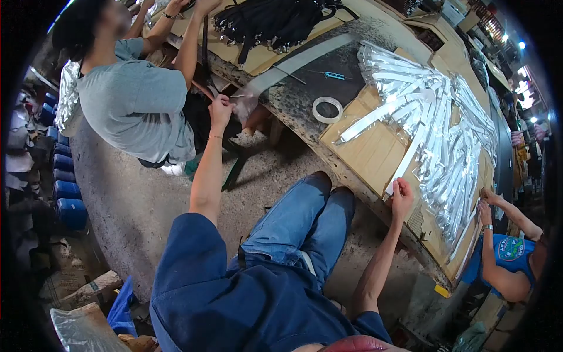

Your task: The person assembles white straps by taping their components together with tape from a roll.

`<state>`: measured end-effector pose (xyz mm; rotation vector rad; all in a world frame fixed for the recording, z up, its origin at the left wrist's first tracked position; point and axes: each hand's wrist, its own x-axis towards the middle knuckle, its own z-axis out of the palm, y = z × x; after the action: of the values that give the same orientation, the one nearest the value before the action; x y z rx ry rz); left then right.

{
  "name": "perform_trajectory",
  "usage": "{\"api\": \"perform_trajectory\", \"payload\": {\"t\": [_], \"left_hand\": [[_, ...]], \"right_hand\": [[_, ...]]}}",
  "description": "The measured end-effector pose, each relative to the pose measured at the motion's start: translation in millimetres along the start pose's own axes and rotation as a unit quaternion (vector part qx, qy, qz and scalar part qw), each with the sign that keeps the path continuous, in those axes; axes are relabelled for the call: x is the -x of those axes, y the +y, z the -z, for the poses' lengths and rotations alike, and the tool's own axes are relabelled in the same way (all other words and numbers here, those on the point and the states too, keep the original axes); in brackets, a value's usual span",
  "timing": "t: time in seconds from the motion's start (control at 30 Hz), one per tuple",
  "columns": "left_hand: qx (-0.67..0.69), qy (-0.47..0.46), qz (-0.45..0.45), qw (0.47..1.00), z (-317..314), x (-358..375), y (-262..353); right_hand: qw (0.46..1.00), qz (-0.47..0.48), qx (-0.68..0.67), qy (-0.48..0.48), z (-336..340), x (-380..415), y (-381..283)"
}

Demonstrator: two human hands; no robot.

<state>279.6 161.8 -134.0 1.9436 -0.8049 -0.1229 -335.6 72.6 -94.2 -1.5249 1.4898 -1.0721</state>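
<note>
My left hand [220, 111] is closed in a pinch off the table's edge, at the end of a long clear plastic sleeve [293, 63]. That sleeve runs back across the dark tabletop, its near end crumpled and hanging over the edge. My right hand [402, 196] is closed on the near end of a white strip [407, 161], which lies over the cardboard. Its far end meets a fanned pile of plastic-wrapped white strips [446, 135].
A tape roll [327, 110] and a blue-handled tool [335, 75] lie on the table. Black straps [270, 23] are heaped at the back. One co-worker in grey [135, 100] sits at the left; another in blue [509, 252] handles strips at the right. Blue rolls [71, 213] line the far left.
</note>
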Motion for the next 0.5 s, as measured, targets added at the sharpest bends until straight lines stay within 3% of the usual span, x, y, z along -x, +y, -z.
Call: {"api": "perform_trajectory", "payload": {"t": [0.07, 0.23, 0.27, 0.3, 0.33, 0.43, 0.5], "left_hand": [[0.085, 0.01, 0.022, 0.996, 5, 1, -1], [0.045, 0.092, -0.017, 0.995, 18, 13, 19], [0.255, 0.064, 0.063, 0.963, 21, 14, 21], [0.451, 0.03, 0.141, 0.881, 24, 12, 24], [0.45, 0.026, 0.137, 0.882, 28, 8, 28], [0.656, 0.115, 0.157, 0.729, 45, 0, 59], [0.666, 0.165, 0.097, 0.721, 62, -6, 102]], "right_hand": [[1.0, 0.008, 0.002, 0.0, -1, -1, 2], [1.0, 0.0, -0.005, 0.001, 0, 0, 1], [1.0, 0.013, -0.007, -0.001, -1, -2, 5], [1.0, 0.026, -0.009, -0.003, -1, -3, 10], [1.0, 0.025, -0.013, 0.002, 0, -4, 14], [0.999, 0.029, -0.022, 0.003, -1, -3, 12], [0.999, 0.035, -0.028, 0.0, -1, -3, 12]]}}
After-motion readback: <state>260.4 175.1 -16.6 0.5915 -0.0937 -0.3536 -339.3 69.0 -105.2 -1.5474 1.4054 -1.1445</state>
